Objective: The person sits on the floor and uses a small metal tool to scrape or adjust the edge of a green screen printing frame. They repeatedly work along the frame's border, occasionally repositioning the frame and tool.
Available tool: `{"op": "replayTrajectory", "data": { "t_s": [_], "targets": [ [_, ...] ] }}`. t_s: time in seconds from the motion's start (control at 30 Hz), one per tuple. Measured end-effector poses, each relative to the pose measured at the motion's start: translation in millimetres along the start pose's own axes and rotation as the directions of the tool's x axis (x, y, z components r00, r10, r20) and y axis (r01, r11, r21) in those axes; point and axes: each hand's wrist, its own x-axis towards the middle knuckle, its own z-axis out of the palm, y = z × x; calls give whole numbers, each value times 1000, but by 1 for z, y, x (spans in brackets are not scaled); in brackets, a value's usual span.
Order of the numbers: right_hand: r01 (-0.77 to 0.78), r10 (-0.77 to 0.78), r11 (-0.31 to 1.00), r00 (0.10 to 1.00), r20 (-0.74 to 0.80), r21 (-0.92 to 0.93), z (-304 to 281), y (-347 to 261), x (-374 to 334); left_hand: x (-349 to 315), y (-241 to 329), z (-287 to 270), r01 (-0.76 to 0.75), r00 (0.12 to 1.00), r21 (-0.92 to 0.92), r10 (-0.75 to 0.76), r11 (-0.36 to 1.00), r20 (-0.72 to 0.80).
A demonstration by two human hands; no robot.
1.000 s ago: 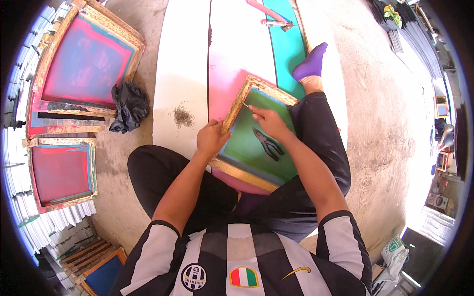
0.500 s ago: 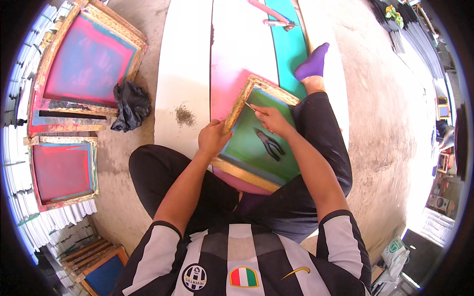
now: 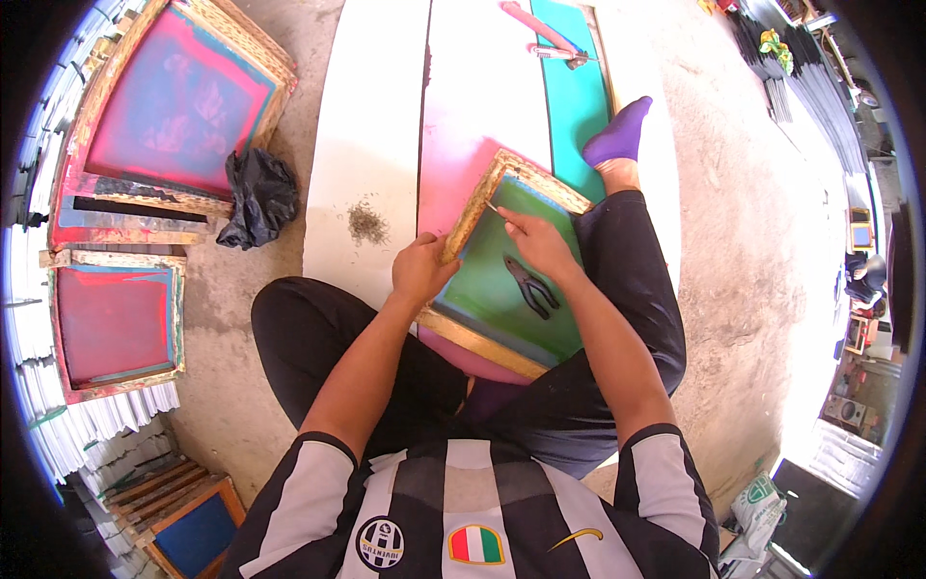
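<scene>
A wooden screen-printing frame (image 3: 487,345) with green mesh (image 3: 477,289) lies tilted across my lap, between my bent legs. My left hand (image 3: 419,272) is wrapped round its left rail. Over the mesh, my right hand (image 3: 540,245) is closed on a thin, pale-tipped tool (image 3: 493,206). The tool's tip points at the inner edge of the left rail, near the upper corner; most of it is hidden in my fingers. Just below that hand, pliers (image 3: 532,289) with dark handles rest on the mesh, handles spread.
White, pink and teal boards (image 3: 367,125) lie under me, with a patch of small dark scraps (image 3: 367,223) at left. A hammer-like tool (image 3: 540,27) lies at the far end. Left stand two more screen frames (image 3: 121,391) and a black plastic bag (image 3: 262,198).
The whole view has shifted slightly. My right hand and the thin tool stay by the left rail, with only a small movement. My left hand keeps its hold.
</scene>
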Motion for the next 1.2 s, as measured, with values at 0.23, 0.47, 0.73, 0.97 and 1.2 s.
{"op": "replayTrajectory", "data": {
  "t_s": [0.23,0.47,0.73,0.97,1.2],
  "targets": [
    [-212,233,939,971,47,-272,-12,-46,-10,-2,-4,0,12,1000,15,-12,1000,3],
    [-182,236,902,967,95,-391,-18,-56,-8,-1,-6,1,-17,1000,-4,16,1000,-23],
    [-178,289,849,945,155,-498,-25,-82,-2,-3,-3,-1,-9,1000,-16,9,1000,-26],
    [-250,281,941,953,116,-227,6,-46,3,0,0,2,-34,999,-1,34,999,-35],
    [-87,157,863,982,100,-498,-9,-56,-11,-4,-10,1,-35,998,-13,34,999,-61]
  ]
}}
